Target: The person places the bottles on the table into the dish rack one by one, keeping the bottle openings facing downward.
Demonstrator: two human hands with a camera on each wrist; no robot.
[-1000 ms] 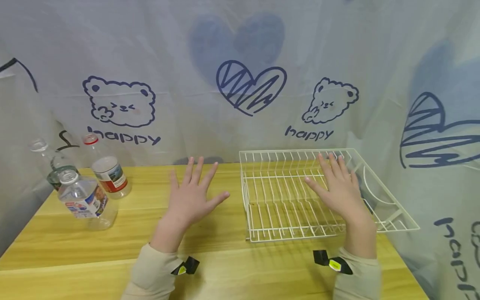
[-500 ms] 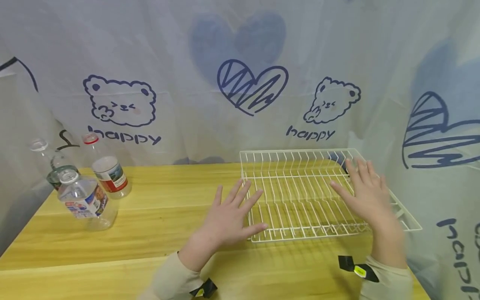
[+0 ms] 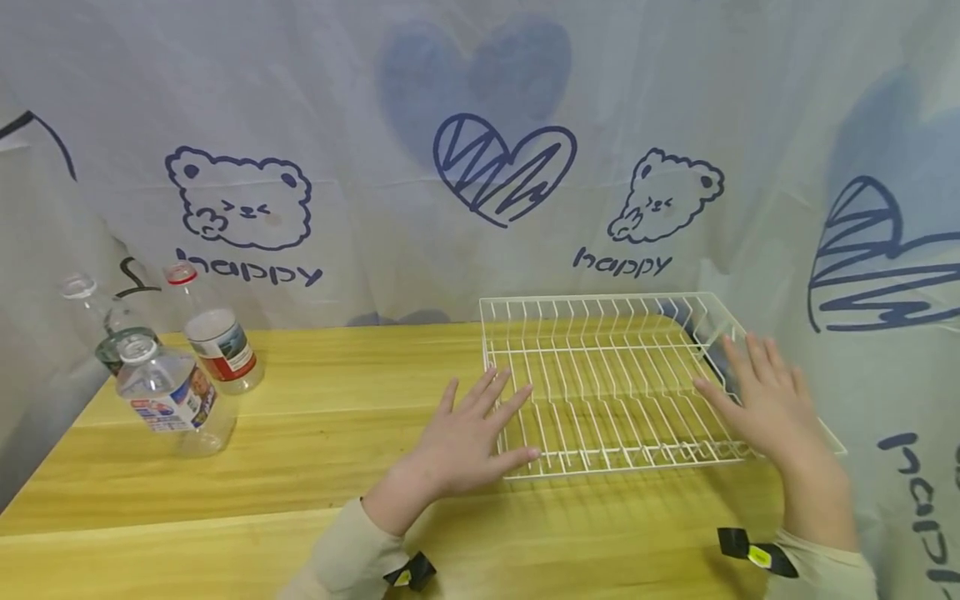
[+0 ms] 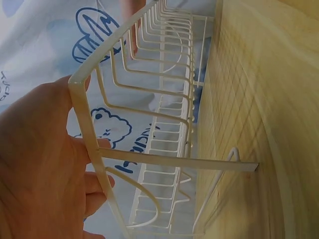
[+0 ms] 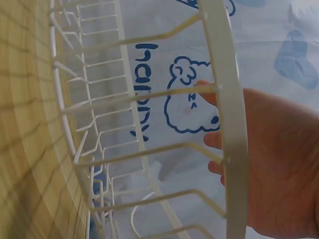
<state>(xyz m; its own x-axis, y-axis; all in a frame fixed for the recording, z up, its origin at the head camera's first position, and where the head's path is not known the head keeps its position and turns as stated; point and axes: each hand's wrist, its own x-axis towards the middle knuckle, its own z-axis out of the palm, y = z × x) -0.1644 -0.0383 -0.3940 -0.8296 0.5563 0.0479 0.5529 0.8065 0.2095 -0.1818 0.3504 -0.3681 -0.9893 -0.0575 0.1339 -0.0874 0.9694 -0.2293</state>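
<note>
A white wire dish rack [image 3: 588, 349] stands on the wooden table, right of the middle. My left hand [image 3: 467, 437] is at its front left corner, fingers spread and fairly straight, overlapping the rack's left edge. In the left wrist view, that hand [image 4: 45, 159] is beside the rack's upper rim [image 4: 87, 119]; whether it touches is hard to tell. My right hand [image 3: 772, 404] is over the rack's right side with fingers spread. The right wrist view shows this hand [image 5: 279, 164] beyond the front rim [image 5: 234, 124], which partly hides its fingers.
Several clear plastic bottles stand at the table's left: one with a red neck [image 3: 223, 350], a wider one in front [image 3: 176, 404], and another behind [image 3: 112, 329]. A printed curtain [image 3: 390, 208] hangs behind. Something dark blue [image 3: 716, 360] shows partly behind the rack's right side.
Both hands have moved right: the left from the table to the rack's left edge, the right from over the rack's right part to its right side. Rack and bottles stay put.
</note>
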